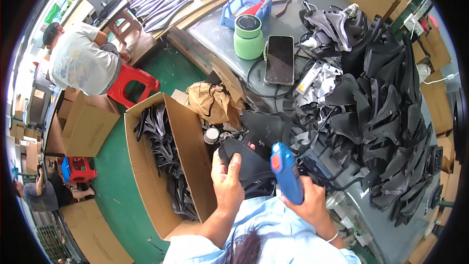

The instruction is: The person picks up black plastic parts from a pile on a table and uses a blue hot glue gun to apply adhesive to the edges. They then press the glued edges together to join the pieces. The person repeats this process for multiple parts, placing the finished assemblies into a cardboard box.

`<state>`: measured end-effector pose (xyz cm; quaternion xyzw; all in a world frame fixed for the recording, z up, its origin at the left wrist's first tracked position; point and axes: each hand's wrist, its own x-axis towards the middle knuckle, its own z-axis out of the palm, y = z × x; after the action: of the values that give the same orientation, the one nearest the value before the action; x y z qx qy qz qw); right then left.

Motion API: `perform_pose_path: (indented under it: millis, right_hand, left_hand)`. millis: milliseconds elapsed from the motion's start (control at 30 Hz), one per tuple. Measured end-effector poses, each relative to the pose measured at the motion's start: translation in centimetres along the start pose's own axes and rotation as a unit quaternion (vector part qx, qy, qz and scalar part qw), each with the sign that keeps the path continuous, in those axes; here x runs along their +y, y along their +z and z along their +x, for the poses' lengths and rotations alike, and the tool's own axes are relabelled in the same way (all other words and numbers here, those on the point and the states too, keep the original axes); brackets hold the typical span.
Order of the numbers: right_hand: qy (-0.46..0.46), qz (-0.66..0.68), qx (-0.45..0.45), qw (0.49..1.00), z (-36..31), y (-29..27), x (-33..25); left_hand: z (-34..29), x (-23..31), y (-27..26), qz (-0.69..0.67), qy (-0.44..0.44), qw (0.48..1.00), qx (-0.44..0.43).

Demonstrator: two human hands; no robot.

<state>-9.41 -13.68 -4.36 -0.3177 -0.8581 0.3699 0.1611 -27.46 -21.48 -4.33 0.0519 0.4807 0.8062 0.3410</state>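
Observation:
My left hand [228, 187] pinches the edge of a black moulded piece [250, 160] between thumb and fingers, in front of my body. In my right hand [311, 204] is a blue handheld tool [288, 176] with a red part near its top, its upper end close to the right side of the piece. Whether the two touch, I cannot tell. Another black piece [267, 126] lies just beyond. To the right, a large heap of similar black pieces [376, 117] covers much of the grey table [207, 32].
Left of me stands an open cardboard box [190, 161] holding black pieces. A green jar [248, 39], a phone [279, 61], a blue basket [246, 7] and pliers [283, 7] lie on the table, with black cables around. A co-worker [85, 61] sits on a red stool [132, 85].

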Motion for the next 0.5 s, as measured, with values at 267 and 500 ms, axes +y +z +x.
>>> perform_pose_path:
  millis: [267, 500]
  right_hand:
    - [-0.022, -0.023, -0.011, 0.999, -1.0, 2.5, -1.8]
    - [-0.008, -0.026, 0.025, 0.999, -1.6, 2.6, -3.5]
  left_hand:
    - [0.3, -0.4, -0.5, 0.076, 0.071, 0.995, 0.002]
    - [-0.3, -1.0, -1.0, 0.176, 0.08, 0.98, -0.057]
